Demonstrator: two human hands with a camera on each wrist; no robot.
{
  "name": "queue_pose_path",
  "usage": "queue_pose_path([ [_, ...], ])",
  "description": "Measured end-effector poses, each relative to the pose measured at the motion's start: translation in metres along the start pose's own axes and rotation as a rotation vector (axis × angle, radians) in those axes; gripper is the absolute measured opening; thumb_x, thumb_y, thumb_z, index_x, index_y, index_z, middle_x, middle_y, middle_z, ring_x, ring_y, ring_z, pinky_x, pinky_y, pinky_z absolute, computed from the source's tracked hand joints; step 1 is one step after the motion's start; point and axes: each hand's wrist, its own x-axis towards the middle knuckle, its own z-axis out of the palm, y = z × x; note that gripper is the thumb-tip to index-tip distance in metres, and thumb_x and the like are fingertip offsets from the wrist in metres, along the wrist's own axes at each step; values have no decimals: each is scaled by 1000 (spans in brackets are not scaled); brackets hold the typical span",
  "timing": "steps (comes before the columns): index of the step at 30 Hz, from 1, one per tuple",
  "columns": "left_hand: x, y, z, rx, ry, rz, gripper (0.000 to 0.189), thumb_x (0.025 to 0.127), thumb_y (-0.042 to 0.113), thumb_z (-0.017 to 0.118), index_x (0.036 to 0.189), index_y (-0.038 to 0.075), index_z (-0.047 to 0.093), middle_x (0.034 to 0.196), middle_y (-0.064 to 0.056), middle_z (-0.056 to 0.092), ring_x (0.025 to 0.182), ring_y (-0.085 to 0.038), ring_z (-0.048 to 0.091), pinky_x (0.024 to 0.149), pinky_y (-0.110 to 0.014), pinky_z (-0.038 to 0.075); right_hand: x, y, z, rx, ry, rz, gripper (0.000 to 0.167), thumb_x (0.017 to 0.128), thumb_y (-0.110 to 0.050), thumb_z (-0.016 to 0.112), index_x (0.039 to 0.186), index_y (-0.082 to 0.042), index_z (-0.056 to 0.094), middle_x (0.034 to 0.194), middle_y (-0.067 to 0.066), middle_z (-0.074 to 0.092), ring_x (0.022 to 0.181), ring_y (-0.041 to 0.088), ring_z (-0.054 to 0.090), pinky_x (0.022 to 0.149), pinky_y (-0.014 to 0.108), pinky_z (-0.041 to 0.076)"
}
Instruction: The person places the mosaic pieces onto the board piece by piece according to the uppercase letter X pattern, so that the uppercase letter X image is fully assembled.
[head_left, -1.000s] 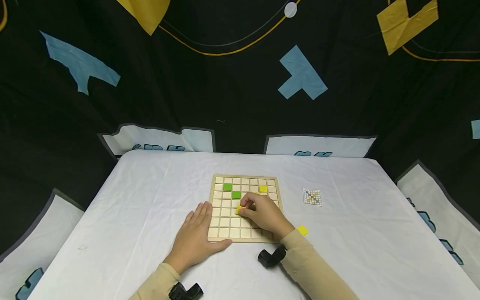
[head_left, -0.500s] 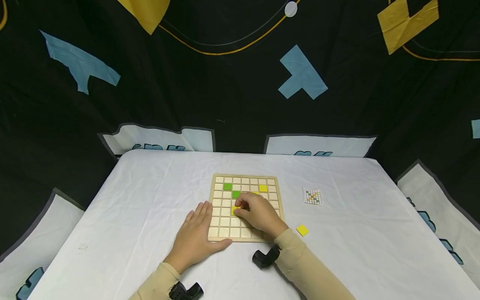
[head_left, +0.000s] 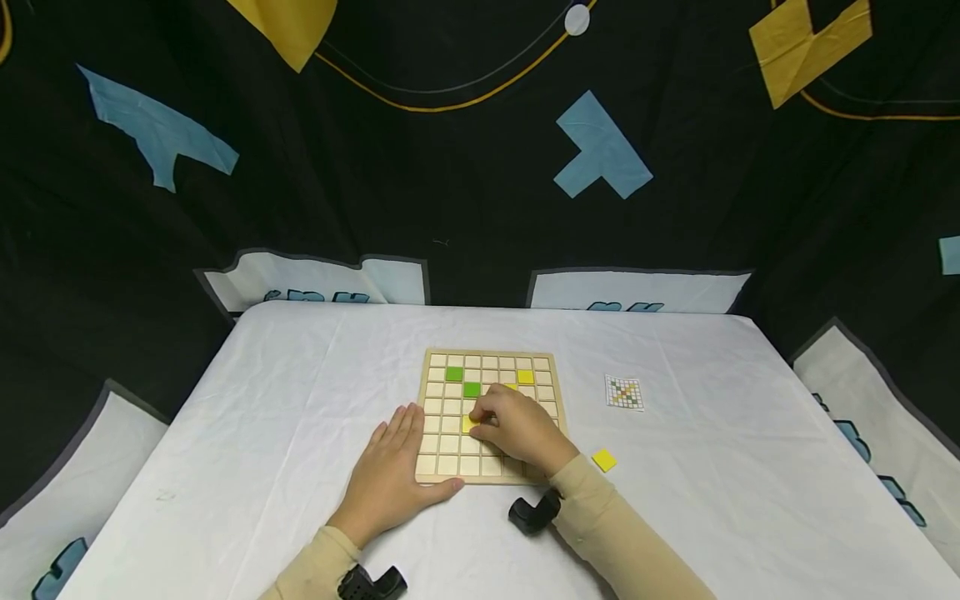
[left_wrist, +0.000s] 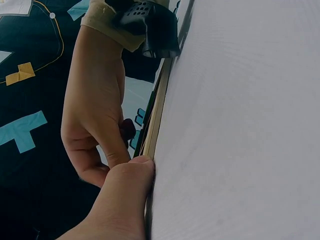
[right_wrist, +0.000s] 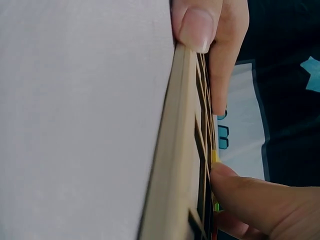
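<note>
A square wooden grid board (head_left: 448, 463) lies on the white cloth, with two green tiles, one of them (head_left: 454, 374), and yellow tiles, one of them (head_left: 526, 377), in its cells. My left hand (head_left: 392, 471) lies with straight fingers along the board's left edge, its thumb at the front edge. Over the board's middle, my right hand (head_left: 521, 427) pinches a yellow tile (head_left: 468, 423) between thumb and curled index finger, low at a cell. In the right wrist view this yellow tile (right_wrist: 215, 156) shows just past the thumb. The right hand hides part of the grid.
A loose yellow tile (head_left: 603, 460) lies on the cloth right of the board. Farther back on the right lies a small card (head_left: 624, 392) printed with a coloured grid. The white-covered table (head_left: 225, 450) is backed by a dark patterned curtain (head_left: 375, 192).
My right hand has moved slightly left with the yellow tile and lowered it to a cell, uncovering the loose yellow tile beside the forearm. The left hand stays put.
</note>
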Motion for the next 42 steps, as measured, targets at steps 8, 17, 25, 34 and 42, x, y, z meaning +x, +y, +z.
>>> queue_pose_path([
  [8,-2,-1,3,-2,-30,-22,120,76,78,62,154,-5,24,163,-19,23,153,-33,19,124,-53,19,-13,5,-9,41,-45,11,26,90,-27,74,115,-19,72,97,-8,64,86,9,58,81,28,51],
  [17,-3,0,3,-7,-17,-27,121,75,77,64,154,-5,24,163,-19,23,153,-34,20,124,-53,20,-41,31,-36,71,-45,83,28,88,-25,76,114,-17,70,83,-9,58,75,10,51,67,26,45],
  [25,-2,0,4,-12,-8,-19,121,74,77,65,154,-5,25,163,-19,24,153,-34,20,124,-53,19,-76,64,-63,28,-49,135,32,86,-19,77,117,-15,69,85,-8,59,78,11,51,70,27,45],
  [34,0,0,3,-10,-17,-27,123,74,78,64,154,-5,23,163,-18,23,153,-34,19,124,-53,19,-117,96,-74,-12,-75,181,38,85,-21,79,121,-18,69,88,-9,57,87,10,50,78,31,45],
  [42,0,1,2,-7,-21,-28,123,74,78,64,154,-6,24,163,-19,23,153,-34,20,124,-53,20,-124,105,-71,33,-42,181,20,84,-19,79,102,-22,70,87,-9,56,84,9,50,73,24,43],
])
